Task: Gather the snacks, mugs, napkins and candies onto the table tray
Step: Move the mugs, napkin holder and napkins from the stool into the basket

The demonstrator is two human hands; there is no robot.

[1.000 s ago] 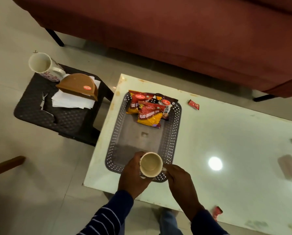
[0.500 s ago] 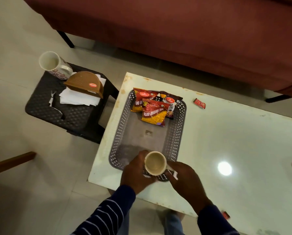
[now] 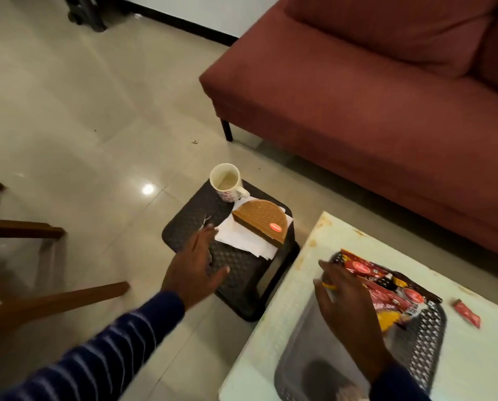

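single head view, angled steeply down, close over stool [image 3: 227, 256] and table [image 3: 473, 342] corner.

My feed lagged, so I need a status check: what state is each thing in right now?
Left hand: open, empty, reaching over the black stool.
Right hand: open, empty, above the tray.
Mug: upright on the stool.
Napkin holder: lying flat on loose napkins.
Snack packets: piled in the tray.
Red candy: on the table, outside the tray.
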